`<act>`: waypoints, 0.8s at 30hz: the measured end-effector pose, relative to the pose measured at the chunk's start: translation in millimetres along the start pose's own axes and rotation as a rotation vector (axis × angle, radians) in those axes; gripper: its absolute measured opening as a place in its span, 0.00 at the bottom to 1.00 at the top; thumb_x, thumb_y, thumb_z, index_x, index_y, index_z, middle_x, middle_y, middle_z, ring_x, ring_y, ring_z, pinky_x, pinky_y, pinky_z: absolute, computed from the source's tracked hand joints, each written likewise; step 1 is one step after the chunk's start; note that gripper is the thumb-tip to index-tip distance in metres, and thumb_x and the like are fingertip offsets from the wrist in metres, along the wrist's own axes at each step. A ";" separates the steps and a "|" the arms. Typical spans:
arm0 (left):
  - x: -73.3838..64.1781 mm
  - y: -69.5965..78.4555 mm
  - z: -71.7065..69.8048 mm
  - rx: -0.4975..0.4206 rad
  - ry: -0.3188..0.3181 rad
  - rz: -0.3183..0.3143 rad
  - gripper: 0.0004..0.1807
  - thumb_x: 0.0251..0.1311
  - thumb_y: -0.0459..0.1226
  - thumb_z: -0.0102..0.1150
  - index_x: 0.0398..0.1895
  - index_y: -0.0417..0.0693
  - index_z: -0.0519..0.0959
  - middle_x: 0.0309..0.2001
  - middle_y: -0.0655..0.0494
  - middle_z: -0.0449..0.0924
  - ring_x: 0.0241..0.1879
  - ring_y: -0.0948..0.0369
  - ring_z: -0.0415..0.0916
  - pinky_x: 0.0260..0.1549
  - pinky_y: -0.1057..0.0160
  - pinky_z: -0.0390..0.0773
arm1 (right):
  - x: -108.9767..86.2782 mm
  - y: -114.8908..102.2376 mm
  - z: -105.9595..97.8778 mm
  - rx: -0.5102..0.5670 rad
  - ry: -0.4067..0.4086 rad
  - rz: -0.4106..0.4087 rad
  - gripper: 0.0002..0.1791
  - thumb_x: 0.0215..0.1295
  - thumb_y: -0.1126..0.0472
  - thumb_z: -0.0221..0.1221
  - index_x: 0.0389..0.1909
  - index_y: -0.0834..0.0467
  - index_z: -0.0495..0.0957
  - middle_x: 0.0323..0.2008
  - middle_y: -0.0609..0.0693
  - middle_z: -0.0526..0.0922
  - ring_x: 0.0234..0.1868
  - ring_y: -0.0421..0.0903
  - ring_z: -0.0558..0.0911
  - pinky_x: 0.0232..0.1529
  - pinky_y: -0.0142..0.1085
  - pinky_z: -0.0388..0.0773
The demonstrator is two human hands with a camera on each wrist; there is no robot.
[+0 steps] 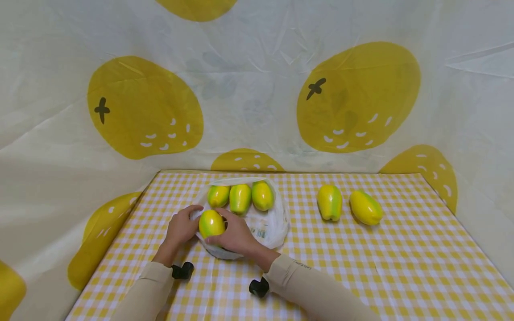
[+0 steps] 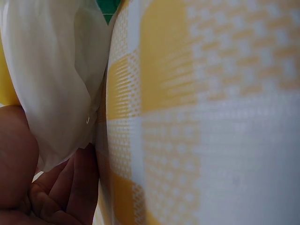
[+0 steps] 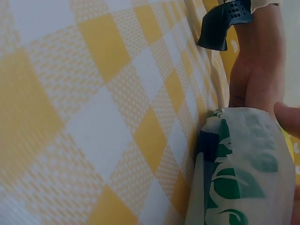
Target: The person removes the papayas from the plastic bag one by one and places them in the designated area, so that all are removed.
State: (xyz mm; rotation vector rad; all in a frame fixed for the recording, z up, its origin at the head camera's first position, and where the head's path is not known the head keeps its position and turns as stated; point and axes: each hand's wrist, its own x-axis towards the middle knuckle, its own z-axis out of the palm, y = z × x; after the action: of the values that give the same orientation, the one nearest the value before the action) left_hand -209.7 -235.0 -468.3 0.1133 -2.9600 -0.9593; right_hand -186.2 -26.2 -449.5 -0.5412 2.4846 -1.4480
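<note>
A white plastic bag [image 1: 277, 227] lies spread open on the table, with three yellow-green papayas [image 1: 240, 199] in a row at its far side. My right hand [image 1: 238, 234] grips another papaya [image 1: 211, 224] at the bag's near left, thumb on the near side and fingers on the far side. At the bag's left edge, my left hand [image 1: 182, 226] holds the plastic close beside that papaya. In the left wrist view the bag's wall [image 2: 56, 84] runs down between the thumb and the fingers [image 2: 75, 187]. Green leaf print shows on the bag [image 3: 243, 173] in the right wrist view.
Two more papayas, one upright [image 1: 330, 203] and one tilted [image 1: 365, 207], lie on the table to the right of the bag. A yellow-and-white checked cloth [image 1: 401, 267] covers the table. Behind it hangs a pale curtain [image 1: 249, 102] with large yellow fruit prints.
</note>
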 end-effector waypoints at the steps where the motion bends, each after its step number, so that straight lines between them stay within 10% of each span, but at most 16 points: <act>1: -0.3 0.0 -0.2 0.001 0.001 0.002 0.22 0.71 0.46 0.57 0.63 0.48 0.82 0.60 0.38 0.84 0.53 0.41 0.83 0.55 0.40 0.79 | -0.2 -0.4 0.0 -0.006 -0.005 -0.004 0.48 0.56 0.48 0.77 0.77 0.49 0.67 0.69 0.50 0.79 0.62 0.50 0.82 0.61 0.46 0.79; 24: -2.5 -0.1 -0.4 0.012 0.021 0.034 0.20 0.70 0.42 0.59 0.62 0.48 0.82 0.59 0.39 0.85 0.51 0.40 0.84 0.52 0.40 0.80 | -12.6 -5.9 -24.0 0.133 -0.021 0.057 0.47 0.53 0.56 0.78 0.76 0.45 0.70 0.75 0.50 0.73 0.73 0.60 0.75 0.62 0.52 0.81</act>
State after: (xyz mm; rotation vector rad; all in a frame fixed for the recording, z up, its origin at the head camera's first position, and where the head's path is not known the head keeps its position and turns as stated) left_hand -207.1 -235.1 -468.1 0.0725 -2.9392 -0.9302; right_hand -182.3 -4.7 -432.6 -0.4537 2.3473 -1.5626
